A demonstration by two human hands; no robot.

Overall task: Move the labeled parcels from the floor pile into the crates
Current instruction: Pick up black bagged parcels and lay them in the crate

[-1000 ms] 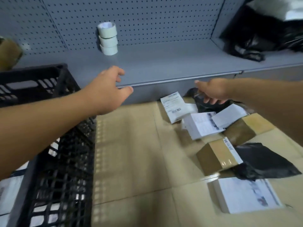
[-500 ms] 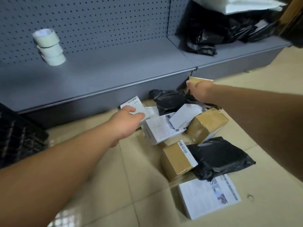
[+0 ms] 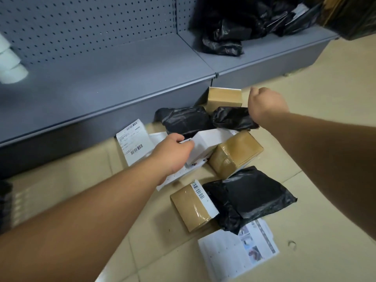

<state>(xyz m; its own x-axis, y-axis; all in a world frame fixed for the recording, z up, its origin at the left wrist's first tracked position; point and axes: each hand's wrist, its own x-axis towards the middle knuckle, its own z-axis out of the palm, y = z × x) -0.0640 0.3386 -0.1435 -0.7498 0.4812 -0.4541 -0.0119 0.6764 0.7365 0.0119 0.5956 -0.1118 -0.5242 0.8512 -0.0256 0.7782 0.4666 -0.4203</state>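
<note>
Now both hands reach out: left hand (image 3: 173,153) grips white box (image 3: 205,143), right hand (image 3: 266,104) pinches black bag (image 3: 234,118).

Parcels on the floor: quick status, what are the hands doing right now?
Left hand gripping white box in the pile. Right hand gripping black bag. Brown box crowds the white one; nothing lifted yet.

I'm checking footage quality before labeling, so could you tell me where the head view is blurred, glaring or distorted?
In the head view, the tape rolls at the left edge are smeared by motion blur, the shelf edge bows from wide-angle distortion, the taped brown box shows mild glare, and the black bags on the shelf lose detail in shadow; the left hand and right hand stay fairly sharp.
</note>
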